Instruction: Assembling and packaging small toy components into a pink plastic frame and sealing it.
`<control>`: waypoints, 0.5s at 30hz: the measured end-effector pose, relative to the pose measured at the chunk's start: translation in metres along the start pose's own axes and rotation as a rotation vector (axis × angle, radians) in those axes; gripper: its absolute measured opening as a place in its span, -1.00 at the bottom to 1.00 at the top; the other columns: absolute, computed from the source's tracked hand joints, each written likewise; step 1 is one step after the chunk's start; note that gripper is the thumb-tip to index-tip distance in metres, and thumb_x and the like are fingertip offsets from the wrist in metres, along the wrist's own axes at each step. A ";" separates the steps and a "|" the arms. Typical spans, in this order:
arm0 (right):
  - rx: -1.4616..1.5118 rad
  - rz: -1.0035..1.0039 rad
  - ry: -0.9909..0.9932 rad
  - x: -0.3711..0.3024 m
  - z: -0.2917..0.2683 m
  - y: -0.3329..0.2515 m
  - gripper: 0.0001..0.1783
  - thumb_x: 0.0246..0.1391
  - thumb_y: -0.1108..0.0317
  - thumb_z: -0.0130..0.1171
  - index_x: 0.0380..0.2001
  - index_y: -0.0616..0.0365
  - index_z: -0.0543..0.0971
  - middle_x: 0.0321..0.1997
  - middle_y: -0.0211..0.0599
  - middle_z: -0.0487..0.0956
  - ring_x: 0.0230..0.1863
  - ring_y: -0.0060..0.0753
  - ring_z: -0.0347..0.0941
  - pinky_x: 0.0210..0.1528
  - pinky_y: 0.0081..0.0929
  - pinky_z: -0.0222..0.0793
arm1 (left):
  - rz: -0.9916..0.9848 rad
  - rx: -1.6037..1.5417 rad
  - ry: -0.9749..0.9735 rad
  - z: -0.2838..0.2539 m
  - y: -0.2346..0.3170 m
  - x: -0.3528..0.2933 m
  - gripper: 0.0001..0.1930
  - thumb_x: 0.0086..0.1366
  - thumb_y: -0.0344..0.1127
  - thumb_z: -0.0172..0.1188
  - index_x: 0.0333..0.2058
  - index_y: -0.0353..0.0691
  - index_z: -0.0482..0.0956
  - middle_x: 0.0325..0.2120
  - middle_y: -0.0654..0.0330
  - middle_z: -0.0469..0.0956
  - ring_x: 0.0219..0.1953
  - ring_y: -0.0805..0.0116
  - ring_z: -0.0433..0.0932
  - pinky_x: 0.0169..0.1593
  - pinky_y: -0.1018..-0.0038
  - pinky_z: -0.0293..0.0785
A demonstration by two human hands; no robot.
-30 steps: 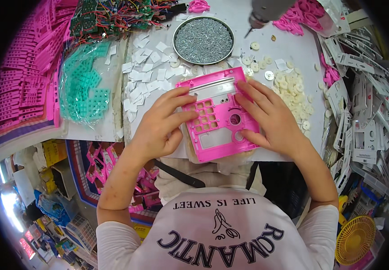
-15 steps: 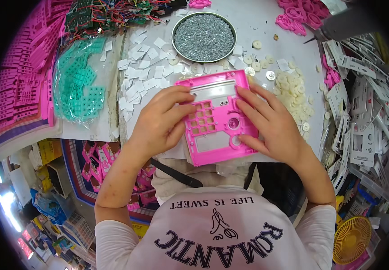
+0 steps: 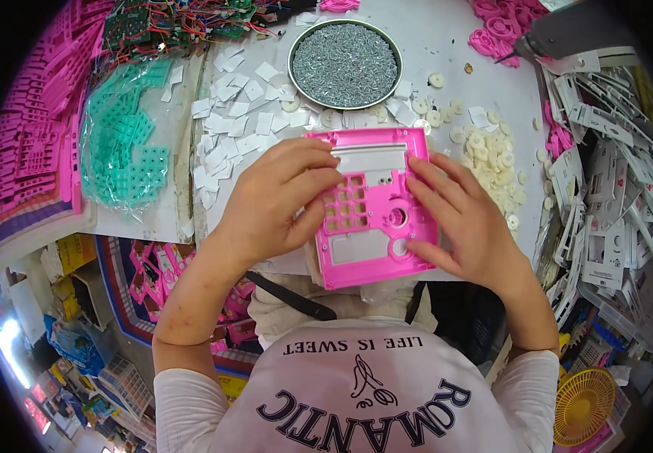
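Observation:
Between my two hands is a pink plastic casing panel with a grid of square holes, a round opening and a clear window, at the near edge of the table. My left hand grips its left side, with bent fingers on the upper left edge beside the grid. My right hand holds the right side, its fingers along the edge and the thumb by the small ring at the lower right. A whitish strip lies across the panel's upper part. The panel hides what lies under it.
Beyond the panel stands a round tin of small screws. White paper squares lie left of it, cream plastic discs right. Bagged teal keypads and pink panels are far left. White panels and a power screwdriver are right.
The pink panel has come slightly nearer to me and turned a little, so it sits straighter. Both hands have moved along with it, still holding its sides.

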State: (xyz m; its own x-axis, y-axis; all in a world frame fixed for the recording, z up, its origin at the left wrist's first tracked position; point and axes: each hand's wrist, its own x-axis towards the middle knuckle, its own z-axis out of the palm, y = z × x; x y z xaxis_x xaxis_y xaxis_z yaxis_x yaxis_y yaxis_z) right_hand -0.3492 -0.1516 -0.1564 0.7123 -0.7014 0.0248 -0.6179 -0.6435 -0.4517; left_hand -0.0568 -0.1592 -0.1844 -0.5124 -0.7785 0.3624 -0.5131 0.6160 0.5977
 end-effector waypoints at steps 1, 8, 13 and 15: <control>-0.012 -0.005 -0.010 -0.001 0.001 0.000 -0.25 -0.08 0.12 0.41 0.13 0.37 0.50 0.33 0.03 0.39 0.34 0.16 0.28 0.33 -0.08 0.31 | 0.002 -0.008 -0.016 -0.001 0.001 -0.001 -0.66 -0.07 -0.61 0.20 -0.24 -0.24 0.64 -0.18 0.09 0.63 0.00 -0.03 0.60 0.13 0.13 0.52; -0.017 -0.022 -0.062 0.004 0.005 0.004 -0.16 -0.11 0.12 0.41 0.22 0.33 0.42 0.41 -0.02 0.32 0.41 0.21 0.19 0.38 0.01 0.21 | -0.014 0.074 -0.133 -0.009 0.009 -0.008 -0.66 0.01 -0.49 0.29 -0.17 -0.17 0.64 -0.10 0.12 0.61 0.06 0.03 0.56 0.26 -0.04 0.34; -0.160 0.123 0.008 -0.007 0.030 -0.020 -0.21 -0.07 0.12 0.38 0.19 0.35 0.44 0.43 -0.05 0.27 0.45 0.18 0.10 0.34 0.16 0.15 | 0.134 0.026 -0.233 0.015 0.033 -0.009 -0.59 0.08 -0.34 0.31 -0.03 -0.21 0.61 0.05 0.15 0.55 0.18 0.14 0.48 0.31 0.02 0.30; -0.143 0.172 0.050 -0.010 0.035 -0.026 -0.22 -0.05 0.12 0.37 0.19 0.36 0.44 0.44 -0.06 0.26 0.45 0.20 0.09 0.34 0.21 0.13 | 0.155 0.039 -0.244 0.027 0.025 -0.017 -0.59 0.09 -0.33 0.30 -0.03 -0.22 0.61 0.06 0.16 0.54 0.19 0.15 0.47 0.31 0.04 0.30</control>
State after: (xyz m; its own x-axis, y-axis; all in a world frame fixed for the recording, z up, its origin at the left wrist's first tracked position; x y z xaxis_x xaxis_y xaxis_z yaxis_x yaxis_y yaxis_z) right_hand -0.3286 -0.1169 -0.1764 0.5774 -0.8164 0.0042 -0.7720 -0.5477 -0.3226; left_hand -0.0794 -0.1271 -0.1952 -0.7346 -0.6260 0.2617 -0.4396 0.7329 0.5192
